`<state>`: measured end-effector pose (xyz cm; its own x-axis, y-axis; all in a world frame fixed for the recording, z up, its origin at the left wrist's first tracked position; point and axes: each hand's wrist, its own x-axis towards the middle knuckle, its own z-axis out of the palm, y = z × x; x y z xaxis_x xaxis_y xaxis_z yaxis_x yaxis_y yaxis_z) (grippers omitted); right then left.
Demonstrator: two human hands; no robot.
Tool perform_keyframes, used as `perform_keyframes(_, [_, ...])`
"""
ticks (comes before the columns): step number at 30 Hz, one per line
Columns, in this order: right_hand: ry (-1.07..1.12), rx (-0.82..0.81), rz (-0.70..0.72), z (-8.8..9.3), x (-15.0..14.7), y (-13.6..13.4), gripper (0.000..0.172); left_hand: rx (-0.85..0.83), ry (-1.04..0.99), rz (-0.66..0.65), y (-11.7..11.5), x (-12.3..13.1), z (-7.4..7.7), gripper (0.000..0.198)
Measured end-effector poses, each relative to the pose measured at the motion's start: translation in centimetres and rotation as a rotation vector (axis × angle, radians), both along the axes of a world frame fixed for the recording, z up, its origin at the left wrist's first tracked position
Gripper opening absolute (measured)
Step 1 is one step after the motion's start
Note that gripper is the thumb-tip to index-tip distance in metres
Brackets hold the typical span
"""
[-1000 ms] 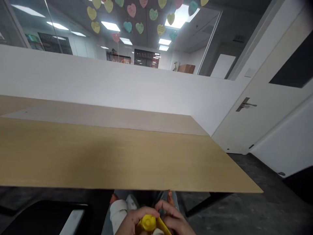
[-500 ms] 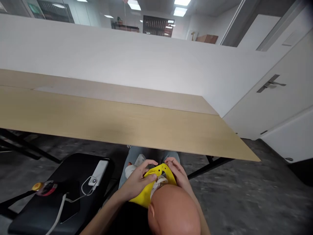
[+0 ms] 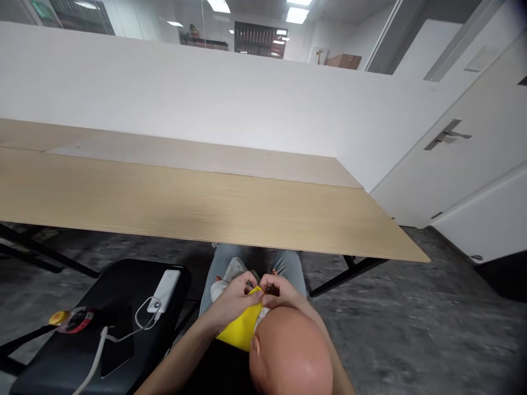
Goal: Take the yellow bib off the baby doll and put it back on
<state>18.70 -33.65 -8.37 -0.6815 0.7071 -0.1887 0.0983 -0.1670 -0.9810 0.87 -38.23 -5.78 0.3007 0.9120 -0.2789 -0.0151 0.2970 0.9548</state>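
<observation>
The left hand (image 3: 235,300) pinches a yellow bib (image 3: 241,329) at ten o'clock from the head of the doll (image 3: 293,348); the right hand (image 3: 284,291) bunches its fingertips at the bib's one o'clock (whether clamped on it, I cannot tell). A loose pinch could let the bib slip; tugging could tip the doll. Knuckles hide the bib's ends; the frame's six o'clock edge crops the head.

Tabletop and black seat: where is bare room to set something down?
Bare: the tabletop, from white wall to front edge. Crowded: much of the black seat, with a bottle, white block, white cable and dark slab; also the lap, where left hand and right hand meet at the yellow bib beside the doll.
</observation>
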Motion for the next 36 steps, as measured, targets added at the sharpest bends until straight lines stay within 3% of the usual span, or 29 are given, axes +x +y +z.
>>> perform_keyframes(8, [-0.035,0.112,0.003,-0.1,0.2,0.0,0.051,0.015,-0.017,0.01,0.3,-0.2,-0.7,0.049])
perform_keyframes(16, [-0.004,0.039,-0.043,0.3,0.3,-0.4,0.047,-0.06,-0.133,-0.035,-0.1,-0.5,-0.9,0.041])
perform_keyframes(22, [-0.008,0.043,-0.047,0.7,0.2,-0.4,0.053,-0.056,-0.156,-0.071,-0.3,-0.8,-0.7,0.032])
perform_keyframes(30, [0.009,0.08,-0.046,0.2,0.3,-0.4,0.047,0.005,-0.127,-0.054,-0.4,-0.9,-0.6,0.051])
perform_keyframes(36, [0.022,0.041,-0.094,0.5,0.6,-0.4,0.044,-0.05,-0.17,-0.058,-0.7,-1.2,-0.4,0.054])
